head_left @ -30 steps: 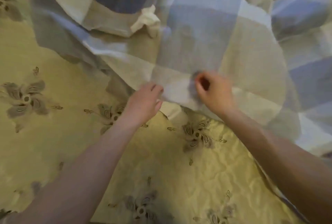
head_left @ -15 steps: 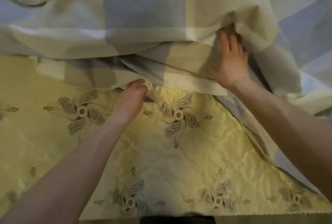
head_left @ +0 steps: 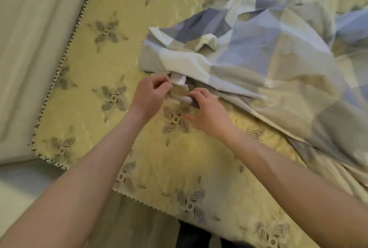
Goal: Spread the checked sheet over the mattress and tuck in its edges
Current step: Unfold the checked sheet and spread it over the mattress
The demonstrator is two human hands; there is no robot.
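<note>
- At the far left, a pale cushioned panel (head_left: 29,48) runs alongside the bed. From this angle we cannot tell whether it is a headboard or a wall pad.
- Just beside it lies the mattress (head_left: 95,80), yellow and quilted, scattered with grey flower motifs. A dark zigzag trim (head_left: 66,52) marks its border, and one of its corners shows at the lower left.
- Our left hand (head_left: 151,94) reaches over the bare mattress with its fingers curled. Thumb and fingertips pinch the edge of the checked sheet (head_left: 268,64).
- Between our two hands sits the sheet's corner (head_left: 179,90), a beige and white piece bunched into a narrow strip. It is lifted slightly off the quilting.
- Our right hand (head_left: 209,112) is close beside the left, knuckles up. Its fingers are bent down onto the white fold of that same corner, and the thumb points toward a flower motif. Blur softens the fingertips, but they appear to grip the cloth.
- To the right, the rest of the sheet lies in a crumpled heap of blue, grey, beige and white squares. It rests on the right part of the mattress and spills toward the near right edge.
- None of its edges is tucked, and the left and near parts of the mattress are uncovered.
</note>
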